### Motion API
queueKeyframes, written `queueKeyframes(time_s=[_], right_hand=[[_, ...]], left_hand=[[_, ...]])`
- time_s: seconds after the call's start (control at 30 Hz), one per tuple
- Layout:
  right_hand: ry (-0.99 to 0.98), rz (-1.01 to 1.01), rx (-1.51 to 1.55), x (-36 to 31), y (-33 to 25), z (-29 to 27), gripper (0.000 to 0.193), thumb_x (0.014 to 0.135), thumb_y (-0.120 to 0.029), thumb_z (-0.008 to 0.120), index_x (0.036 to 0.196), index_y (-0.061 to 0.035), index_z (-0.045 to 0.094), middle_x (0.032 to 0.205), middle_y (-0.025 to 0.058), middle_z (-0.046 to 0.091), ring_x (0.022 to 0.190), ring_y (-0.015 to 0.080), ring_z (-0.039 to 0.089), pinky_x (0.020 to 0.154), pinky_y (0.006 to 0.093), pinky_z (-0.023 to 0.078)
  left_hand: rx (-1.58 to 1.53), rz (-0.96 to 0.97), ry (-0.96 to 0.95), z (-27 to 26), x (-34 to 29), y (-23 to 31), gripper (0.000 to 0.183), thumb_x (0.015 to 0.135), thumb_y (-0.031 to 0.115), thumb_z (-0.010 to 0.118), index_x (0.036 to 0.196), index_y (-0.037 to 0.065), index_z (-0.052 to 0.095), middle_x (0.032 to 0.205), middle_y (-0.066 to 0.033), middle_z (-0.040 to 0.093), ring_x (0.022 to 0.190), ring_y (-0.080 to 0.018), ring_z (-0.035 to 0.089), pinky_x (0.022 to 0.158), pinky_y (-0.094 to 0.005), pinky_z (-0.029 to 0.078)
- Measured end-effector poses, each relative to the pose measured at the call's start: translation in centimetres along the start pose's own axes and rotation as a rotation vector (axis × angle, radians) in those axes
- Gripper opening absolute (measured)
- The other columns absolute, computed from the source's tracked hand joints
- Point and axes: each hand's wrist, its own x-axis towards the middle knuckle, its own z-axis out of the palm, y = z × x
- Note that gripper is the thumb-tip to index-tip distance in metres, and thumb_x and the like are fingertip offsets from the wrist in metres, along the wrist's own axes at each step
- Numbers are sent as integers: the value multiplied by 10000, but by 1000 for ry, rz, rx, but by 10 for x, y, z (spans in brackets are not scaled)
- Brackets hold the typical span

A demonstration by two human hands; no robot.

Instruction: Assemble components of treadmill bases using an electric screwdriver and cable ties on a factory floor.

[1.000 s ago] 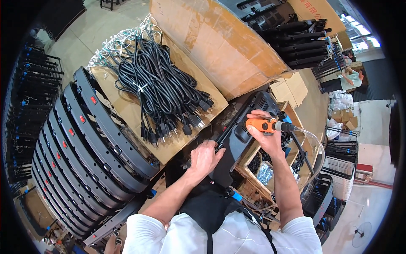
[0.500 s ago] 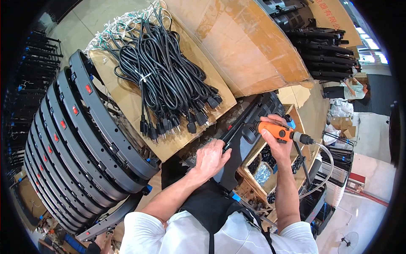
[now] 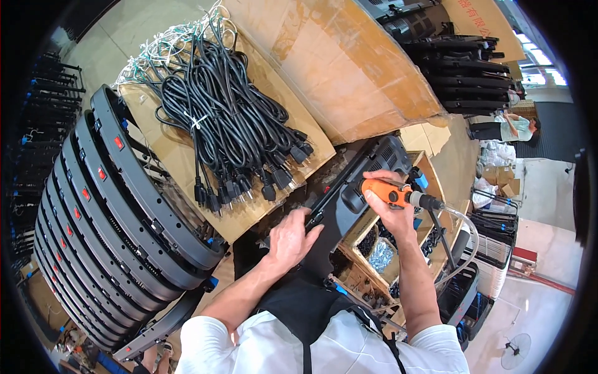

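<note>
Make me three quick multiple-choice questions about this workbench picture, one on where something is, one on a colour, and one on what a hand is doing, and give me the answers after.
1. Where does the bundle of black power cords lie?
A. on the cardboard sheet to the left of the black housing
B. inside the wooden compartment tray
C. on the floor behind the person

2. What colour is the body of the powered screwdriver?
A. blue
B. orange
C. green

3. What is the left hand doing?
A. holding a cord
B. hanging free in the air
C. resting flat on the black housing

Answers: 1 A, the cords lie spread on the brown cardboard beside the stacked curved black panels. 2 B, the tool gripped in the right hand is orange with a dark tip. 3 C, the palm and fingers press on the housing's lower edge.
</note>
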Motion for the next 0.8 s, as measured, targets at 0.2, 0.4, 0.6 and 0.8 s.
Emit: queueKeyframes(time_s=[0.2,0.4,0.6,0.8], right_hand=[[-39,-38,-39,0,1,-4,350,901,-54,782,1227,-31,659,1253,107,707,1132,186,670,1016,343,528],[-36,-49,-26,-1,6,-5,336,902,-62,783,1217,-42,666,1252,87,701,1123,175,662,1013,336,522],[-2,-79,16,-3,11,-2,424,899,-107,806,1279,-11,645,1235,132,726,1116,190,681,1004,357,543],[190,-133,191,-51,-3,-11,495,882,-25,801,1330,15,597,1249,148,728,1140,190,683,1022,344,543]], left_hand=[[65,-19,-74,-14,-31,-3,507,920,305,774,1344,60,644,1009,-174,666,938,-377,697,793,-475,576],[113,-37,-76,-11,-50,-12,534,946,290,742,1421,80,616,966,-173,624,923,-388,676,796,-479,563],[141,-27,-50,-8,-52,-12,497,975,300,712,1406,68,622,985,-187,629,953,-401,679,809,-489,565],[-220,-203,62,-1,-59,-21,365,1039,260,631,1317,23,631,940,-92,620,863,-270,660,734,-378,538]])
